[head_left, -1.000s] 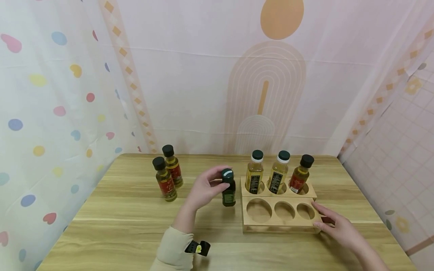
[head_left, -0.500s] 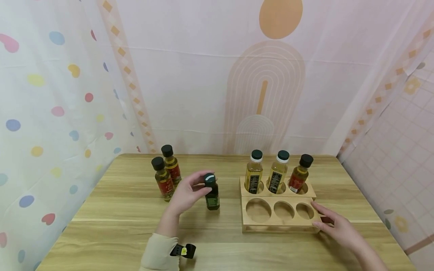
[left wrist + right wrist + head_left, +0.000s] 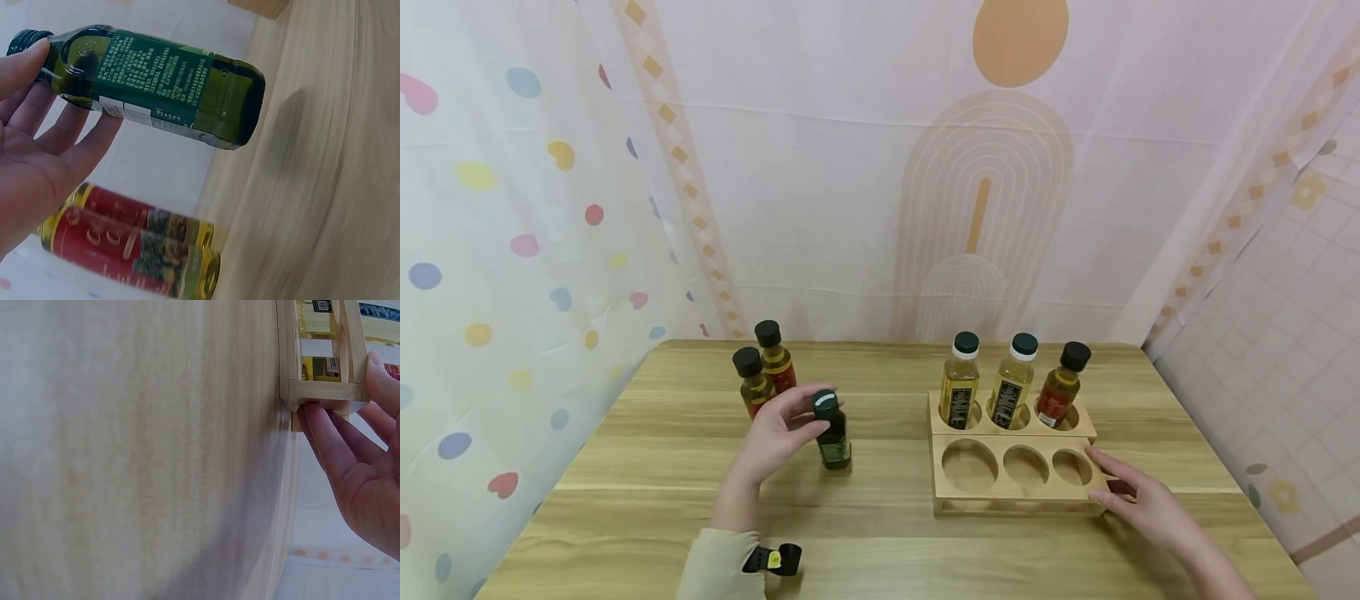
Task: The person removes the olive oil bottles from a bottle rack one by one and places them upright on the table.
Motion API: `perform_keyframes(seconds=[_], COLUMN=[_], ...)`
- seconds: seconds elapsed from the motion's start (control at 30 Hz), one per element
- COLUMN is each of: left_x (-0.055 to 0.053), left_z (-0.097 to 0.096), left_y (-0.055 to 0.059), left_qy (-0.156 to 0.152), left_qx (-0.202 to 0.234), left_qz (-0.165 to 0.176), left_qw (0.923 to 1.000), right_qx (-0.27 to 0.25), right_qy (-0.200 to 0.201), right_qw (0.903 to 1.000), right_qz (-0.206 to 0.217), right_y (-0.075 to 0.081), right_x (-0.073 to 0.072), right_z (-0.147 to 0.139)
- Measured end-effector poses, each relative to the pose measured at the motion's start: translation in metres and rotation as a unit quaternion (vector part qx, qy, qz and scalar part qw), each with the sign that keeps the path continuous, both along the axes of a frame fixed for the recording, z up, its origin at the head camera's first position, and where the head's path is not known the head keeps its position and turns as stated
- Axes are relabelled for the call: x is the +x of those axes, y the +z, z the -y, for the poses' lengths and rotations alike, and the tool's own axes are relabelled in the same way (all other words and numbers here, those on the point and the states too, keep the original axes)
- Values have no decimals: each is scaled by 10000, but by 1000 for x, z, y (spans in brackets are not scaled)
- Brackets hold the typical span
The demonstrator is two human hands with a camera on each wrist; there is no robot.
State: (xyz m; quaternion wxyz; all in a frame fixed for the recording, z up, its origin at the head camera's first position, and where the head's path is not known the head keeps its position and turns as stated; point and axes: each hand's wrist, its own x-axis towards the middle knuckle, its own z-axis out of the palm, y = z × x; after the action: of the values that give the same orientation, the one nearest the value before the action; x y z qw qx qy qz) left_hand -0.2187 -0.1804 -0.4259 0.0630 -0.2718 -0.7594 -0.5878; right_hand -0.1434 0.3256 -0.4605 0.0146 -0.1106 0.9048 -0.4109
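Head view, left hand (image 3: pixel 775 442) pinching green bottle (image 3: pixel 834 442), right hand (image 3: pixel 1153 504) gripping wooden rack (image 3: pixel 1009 493) at one end

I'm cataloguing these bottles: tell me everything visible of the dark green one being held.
The dark green bottle looks like squarish glass, with a pale-printed green label and ridged, white-marked cap in place. It is roughly upright, seemingly off the table, left of the wooden rack. The left hand holds it by cap and neck.

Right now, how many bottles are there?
6: two red-labelled bottles at left; one dark-green bottle in the left hand; two pale-yellow bottles and one red-labelled bottle in the back row of the wooden rack.
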Motion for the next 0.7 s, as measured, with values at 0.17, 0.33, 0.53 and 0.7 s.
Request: perform_keyframes(seconds=[0.17,0.33,0.53,0.7], left_x=[1,3,6,10], left_z=[14,30,48,62], left_y=[-2,-3,-4,-5], left_qy=[-82,-231,-137,-36], left_qx=[123,208,122,106], left_qz=[-58,-86,-107,-163], left_qw=[9999,9995,9998,9998], right_qx=[74,64,84,27], right_qy=[-35,-6,-70,-82], right_qw=[10000,10000,9999,9999], right_qz=[-31,-17,23,80], right_y=[1,0,1,3], right_x=[0,0,2,0], right_z=[0,1,2,1])
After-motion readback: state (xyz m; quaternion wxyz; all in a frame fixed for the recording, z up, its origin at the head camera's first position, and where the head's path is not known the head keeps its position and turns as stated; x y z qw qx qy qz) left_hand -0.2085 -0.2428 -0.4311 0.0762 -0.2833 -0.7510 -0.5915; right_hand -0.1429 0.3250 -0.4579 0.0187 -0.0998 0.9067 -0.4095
